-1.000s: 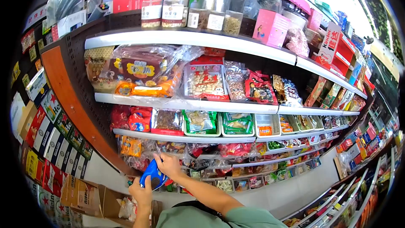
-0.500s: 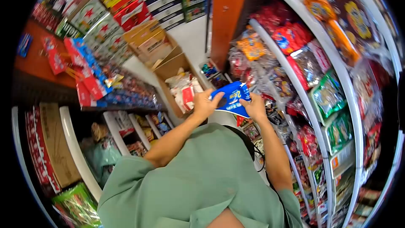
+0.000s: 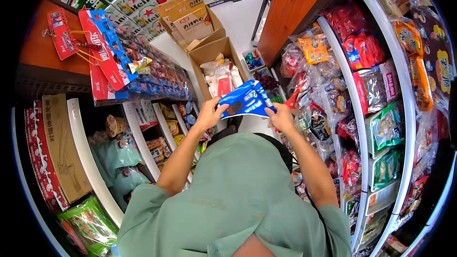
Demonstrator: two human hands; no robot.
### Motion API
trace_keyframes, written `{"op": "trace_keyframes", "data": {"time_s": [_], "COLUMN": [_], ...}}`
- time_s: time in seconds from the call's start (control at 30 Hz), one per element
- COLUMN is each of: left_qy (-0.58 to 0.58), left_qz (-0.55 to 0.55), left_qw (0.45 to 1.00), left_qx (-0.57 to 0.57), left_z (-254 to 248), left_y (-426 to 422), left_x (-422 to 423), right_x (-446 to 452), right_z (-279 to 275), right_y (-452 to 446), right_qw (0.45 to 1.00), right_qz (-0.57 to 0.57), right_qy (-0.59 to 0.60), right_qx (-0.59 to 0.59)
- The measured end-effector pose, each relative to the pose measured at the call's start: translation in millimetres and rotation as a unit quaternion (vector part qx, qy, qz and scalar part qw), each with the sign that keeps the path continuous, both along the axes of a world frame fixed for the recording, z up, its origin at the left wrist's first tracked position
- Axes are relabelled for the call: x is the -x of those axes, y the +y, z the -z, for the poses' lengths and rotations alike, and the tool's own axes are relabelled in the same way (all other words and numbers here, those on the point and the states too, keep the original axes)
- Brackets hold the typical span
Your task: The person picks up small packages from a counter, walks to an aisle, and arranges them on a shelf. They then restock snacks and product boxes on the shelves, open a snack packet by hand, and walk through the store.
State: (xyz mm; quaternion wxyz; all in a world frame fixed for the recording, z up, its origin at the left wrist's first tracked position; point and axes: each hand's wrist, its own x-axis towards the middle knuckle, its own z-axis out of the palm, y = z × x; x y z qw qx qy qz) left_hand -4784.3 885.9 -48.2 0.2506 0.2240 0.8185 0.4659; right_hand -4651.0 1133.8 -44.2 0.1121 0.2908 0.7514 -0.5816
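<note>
A blue packet (image 3: 245, 100) with yellow and white print is stretched between my two hands, in front of my chest. My left hand (image 3: 209, 114) pinches its left edge, and my right hand (image 3: 281, 116) grips the right edge with thumb and fingers. Just beyond the packet, an open cardboard box (image 3: 195, 59) on the floor holds white and red plastic wrappings (image 3: 223, 74). What the packet contains cannot be seen.
Snack shelves (image 3: 350, 76) with bagged goods and baskets curve along the right. More shelves (image 3: 83, 147) stand on the left, below hanging red and blue packs (image 3: 112, 50). Beer cartons (image 3: 138, 0) are stacked at the back, near a brown wooden panel (image 3: 288, 7).
The view has swung from the shelf front down to the floor and my body. Both hands still hold the blue packet, which now appears stretched out between them.
</note>
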Motion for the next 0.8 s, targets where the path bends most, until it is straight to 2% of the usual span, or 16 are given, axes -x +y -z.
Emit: {"op": "trace_keyframes", "data": {"time_s": [0.07,0.13,0.17,0.27,0.33,0.37,0.4,0.47,0.53,0.57,0.6,0.67,0.7,0.73,0.8], "left_qy": [-0.004,0.053,0.028,0.041,-0.04,-0.055,-0.109,-0.187,-0.322,-0.422,-0.46,-0.499,-0.462,-0.467,-0.401], "left_qz": [-0.04,-0.099,-0.115,-0.115,-0.141,-0.137,-0.146,-0.155,-0.197,-0.176,-0.228,-0.163,-0.227,-0.201,-0.05], "left_qw": [0.999,0.993,0.991,0.992,0.989,0.988,0.983,0.97,0.925,0.888,0.857,0.85,0.847,0.85,0.897], "left_qx": [0.001,0.04,0.061,0.035,-0.03,-0.045,-0.033,0.009,-0.03,-0.056,-0.041,0.051,0.129,0.14,0.18], "left_z": [6.9,19.2,25.3,47.0,61.0,63.9,68.4,90.9,135.3,143.2,133.5,159.1,165.8,180.1,208.9], "left_y": [-8.6,-17.2,-22.1,-33.4,-38.1,-40.2,-42.7,-50.3,-54.0,-53.7,-40.4,-37.8,-23.2,-15.5,-1.3], "left_x": [-3.2,-6.2,-9.7,-10.9,3.1,13.4,27.0,56.1,81.9,91.7,92.5,105.8,102.2,99.3,95.3], "right_x": [3.3,4.8,5.3,11.8,17.2,24.0,32.2,41.7,37.3,30.8,17.3,-12.8,-33.5,-62.0,-125.0], "right_z": [3.5,6.3,6.6,14.6,39.5,49.8,55.6,93.2,86.8,70.7,81.2,62.1,51.8,52.1,55.1], "right_y": [-15.6,-26.2,-30.9,-39.3,-36.0,-36.1,-28.8,-11.1,4.0,10.2,18.8,32.1,37.0,43.1,52.0], "right_qw": [1.0,0.999,0.999,0.997,0.999,0.995,0.994,0.996,0.99,0.991,0.99,0.987,0.987,0.984,0.967], "right_qz": [-0.003,-0.021,-0.024,-0.057,-0.028,0.036,0.061,0.084,0.047,0.033,0.04,0.049,0.079,0.104,0.183], "right_qy": [-0.01,-0.024,-0.028,-0.043,0.021,0.059,0.007,-0.014,0.021,0.017,0.008,-0.035,-0.033,-0.044,-0.052], "right_qx": [0.002,-0.001,0.003,-0.039,0.016,0.075,0.088,-0.007,-0.128,-0.129,-0.138,-0.147,-0.133,-0.137,-0.171]}}
